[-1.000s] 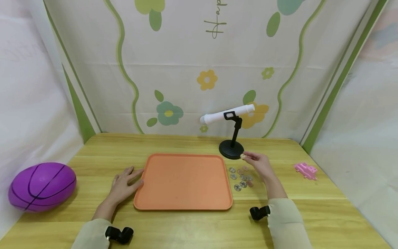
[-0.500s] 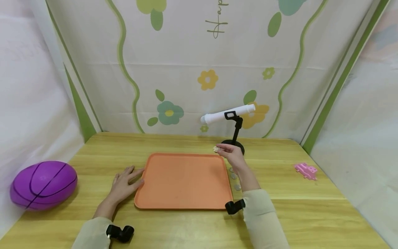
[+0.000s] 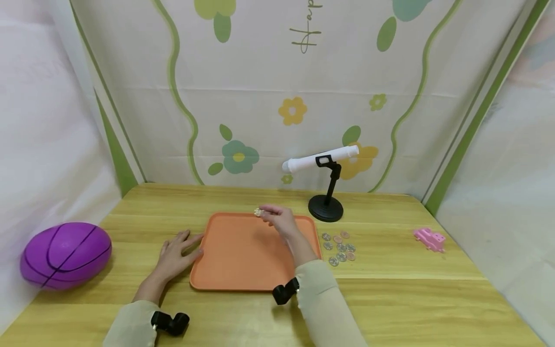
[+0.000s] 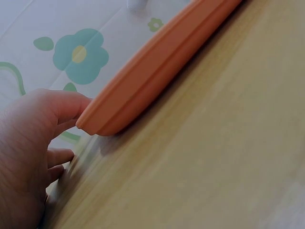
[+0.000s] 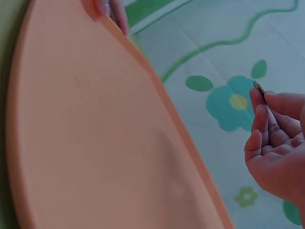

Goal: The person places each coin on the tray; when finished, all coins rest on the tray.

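Between thumb and index finger, my right hand (image 3: 279, 221) pinches a shiny coin (image 3: 258, 212) above the far part of the orange tray (image 3: 243, 260). The right wrist view shows the same coin (image 5: 259, 87) edge-on at the fingertips, with the other fingers curled below. My left hand (image 3: 174, 255) rests on the table at the tray's left edge, fingers spread, index finger and thumb touching the rim. In the left wrist view, that hand (image 4: 33, 143) meets the tray's corner. Several silver and copper-coloured coins (image 3: 341, 257) lie on the table just right of the tray.
Behind the tray, a black stand (image 3: 326, 208) holds a white microphone (image 3: 321, 159). A purple ball (image 3: 66, 255) sits at the far left, and a pink toy (image 3: 429, 239) lies to the right. A printed fabric wall (image 3: 182, 58) closes off the table's back.
My right hand has carried the coin leftward from beside the loose coins to above the tray. The left hand has stayed at the tray's left edge.
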Tool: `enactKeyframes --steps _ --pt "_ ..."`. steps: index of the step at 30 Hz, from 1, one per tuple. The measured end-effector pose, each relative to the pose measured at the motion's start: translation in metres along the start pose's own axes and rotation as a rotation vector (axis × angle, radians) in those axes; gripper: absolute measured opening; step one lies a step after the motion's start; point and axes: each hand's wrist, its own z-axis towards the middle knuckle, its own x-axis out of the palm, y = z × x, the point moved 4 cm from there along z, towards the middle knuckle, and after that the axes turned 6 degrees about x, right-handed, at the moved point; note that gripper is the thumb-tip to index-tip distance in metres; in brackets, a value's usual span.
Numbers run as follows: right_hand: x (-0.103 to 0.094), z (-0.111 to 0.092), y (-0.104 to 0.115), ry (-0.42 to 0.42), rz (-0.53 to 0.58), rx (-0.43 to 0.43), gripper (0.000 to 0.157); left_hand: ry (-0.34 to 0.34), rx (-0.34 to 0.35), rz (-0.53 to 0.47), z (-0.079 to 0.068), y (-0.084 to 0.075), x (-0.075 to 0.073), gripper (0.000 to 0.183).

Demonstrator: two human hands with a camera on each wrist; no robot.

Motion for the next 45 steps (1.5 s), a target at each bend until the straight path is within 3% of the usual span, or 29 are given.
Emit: enactKeyframes --steps 9,18,27,45 --pt "0.043 0.015 -0.021 0.068 0.051 0.12 0.029 -0.004 0.002 0.008 0.0 0.001 -0.001 0.049" --pt "0.07 0.021 -0.041 0.054 0.052 0.209 0.026 -0.007 -0.004 0.008 0.0 -0.001 0.0 0.048" --pt "0.087 0.025 -0.052 -0.004 0.022 0.219 0.02 -0.005 -0.005 0.014 0.002 -0.002 0.003 0.048" --pt "0.102 0.018 -0.049 -0.077 -0.05 0.172 0.016 -0.008 -0.009 0.028 0.001 -0.002 0.001 0.048"
